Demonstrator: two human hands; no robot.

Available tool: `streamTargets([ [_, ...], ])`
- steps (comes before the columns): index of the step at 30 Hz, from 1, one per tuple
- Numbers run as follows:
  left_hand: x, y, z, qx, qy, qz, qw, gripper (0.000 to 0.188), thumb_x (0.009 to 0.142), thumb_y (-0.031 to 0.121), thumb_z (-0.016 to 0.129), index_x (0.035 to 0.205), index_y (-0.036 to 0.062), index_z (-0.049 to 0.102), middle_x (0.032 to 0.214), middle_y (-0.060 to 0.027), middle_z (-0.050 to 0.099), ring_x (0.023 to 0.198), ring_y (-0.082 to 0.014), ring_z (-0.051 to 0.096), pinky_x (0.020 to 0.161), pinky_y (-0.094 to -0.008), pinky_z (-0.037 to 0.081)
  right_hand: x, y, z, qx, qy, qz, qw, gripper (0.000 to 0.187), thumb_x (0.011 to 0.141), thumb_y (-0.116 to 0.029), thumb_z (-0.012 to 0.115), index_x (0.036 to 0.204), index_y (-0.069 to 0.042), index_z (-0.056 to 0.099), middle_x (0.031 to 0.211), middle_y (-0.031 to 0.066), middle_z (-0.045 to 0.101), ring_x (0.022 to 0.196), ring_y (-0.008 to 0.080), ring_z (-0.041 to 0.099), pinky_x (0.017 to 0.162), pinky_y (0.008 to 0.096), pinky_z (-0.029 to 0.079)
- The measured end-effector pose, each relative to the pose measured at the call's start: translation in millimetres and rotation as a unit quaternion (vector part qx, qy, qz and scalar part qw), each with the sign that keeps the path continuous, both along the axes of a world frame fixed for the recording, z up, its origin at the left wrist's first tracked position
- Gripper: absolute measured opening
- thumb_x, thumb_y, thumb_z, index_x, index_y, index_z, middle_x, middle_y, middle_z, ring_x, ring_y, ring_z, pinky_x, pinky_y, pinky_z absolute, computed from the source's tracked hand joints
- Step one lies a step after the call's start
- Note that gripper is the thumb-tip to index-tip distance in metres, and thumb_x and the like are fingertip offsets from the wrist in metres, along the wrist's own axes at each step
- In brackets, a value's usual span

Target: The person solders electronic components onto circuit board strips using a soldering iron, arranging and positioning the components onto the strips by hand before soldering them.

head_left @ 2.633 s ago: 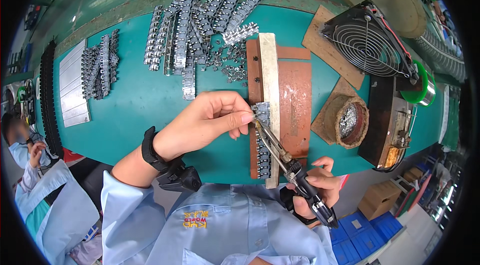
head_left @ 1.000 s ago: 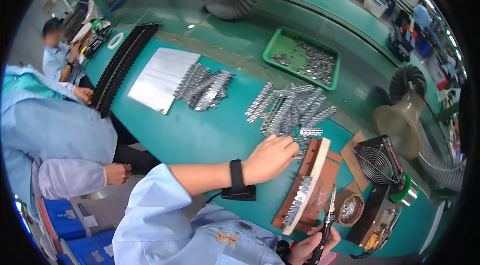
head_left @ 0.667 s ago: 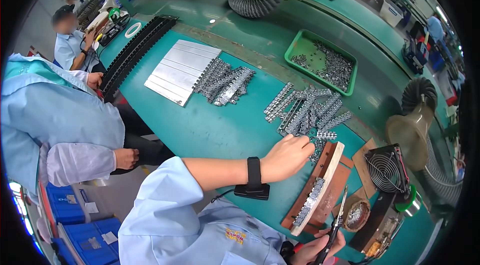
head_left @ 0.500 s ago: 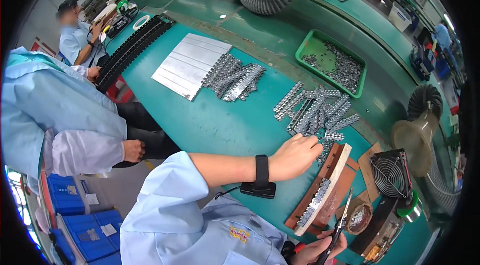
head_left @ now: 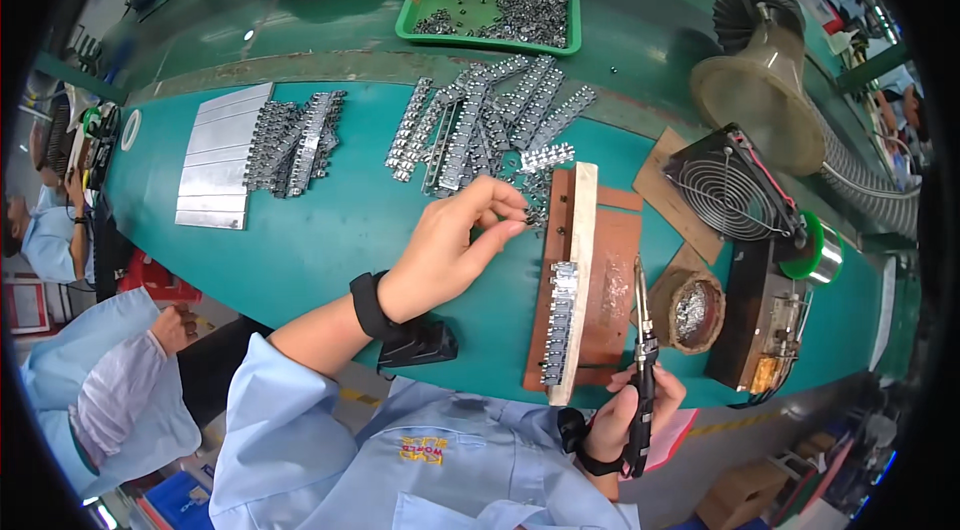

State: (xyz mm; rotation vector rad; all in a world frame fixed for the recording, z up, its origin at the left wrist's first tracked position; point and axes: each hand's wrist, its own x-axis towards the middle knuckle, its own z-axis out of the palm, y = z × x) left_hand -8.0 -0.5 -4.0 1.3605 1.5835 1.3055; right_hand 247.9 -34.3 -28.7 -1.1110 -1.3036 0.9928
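My left hand (head_left: 452, 242), with a black band and small box at its wrist, is closed in a pinch. A small dark metal part shows at its thumb and index fingertips, beside a scatter of loose small parts (head_left: 540, 198). My right hand (head_left: 640, 408) grips a soldering iron (head_left: 643, 370) by its black handle, the tip pointing away from me. Between the hands stands a reddish-brown fixture (head_left: 615, 275) with a pale wooden bar (head_left: 574, 330). A row of small metal parts (head_left: 559, 325) sits along the bar's left side.
Metal strips (head_left: 470, 125) lie piled beyond my left hand; more strips (head_left: 300, 145) overlap a silver plate (head_left: 222, 165). A green tray (head_left: 412, 15) holds loose parts. Rightward are a round brown pot (head_left: 690, 310), a fan (head_left: 730, 192), a solder spool (head_left: 822, 248) and a funnel-shaped duct (head_left: 745, 105).
The view has swung rightward. My left hand's thumb and index finger now show, pinched beside the loose parts. My right hand still holds the soldering iron, now more fully in view.
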Motion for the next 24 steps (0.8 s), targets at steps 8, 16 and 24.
streamTargets([
  [8,-0.2,6.4,-3.3,-0.025,0.025,-0.049,0.998,0.015,0.077,0.003,0.058,0.091,0.0012,0.055,0.074,-0.0067,0.054,0.058,-0.0146,0.053,0.055,-0.0265,0.042,-9.6,2.2,4.8,0.003,-0.017,-0.022,1.0,0.045,0.077,-0.031,0.061,0.104,-0.002,0.04,0.078,0.0117,0.051,0.06,0.0135,0.05,0.053,0.0218,0.04],
  [16,-6.3,-3.4,-5.0,0.064,0.236,-0.001,0.97,0.015,0.075,0.003,0.056,0.09,0.0017,0.058,0.081,-0.0094,0.055,0.071,-0.0226,0.056,0.062,-0.0313,0.046,-9.6,-1.6,4.8,-0.012,-0.035,-0.006,0.999,0.043,0.079,-0.034,0.057,0.101,0.0,0.042,0.074,0.0095,0.051,0.061,0.0143,0.048,0.057,0.0239,0.039],
  [24,4.1,-8.8,-12.4,0.087,0.328,0.016,0.94,0.007,0.077,0.011,0.056,0.081,0.0053,0.054,0.077,-0.0081,0.048,0.068,-0.0249,0.051,0.062,-0.0343,0.042,-20.2,-3.0,33.9,0.038,-0.054,0.019,0.998,0.026,0.082,-0.02,0.054,0.094,0.001,0.043,0.066,0.0112,0.05,0.057,0.0179,0.046,0.054,0.0281,0.038],
])
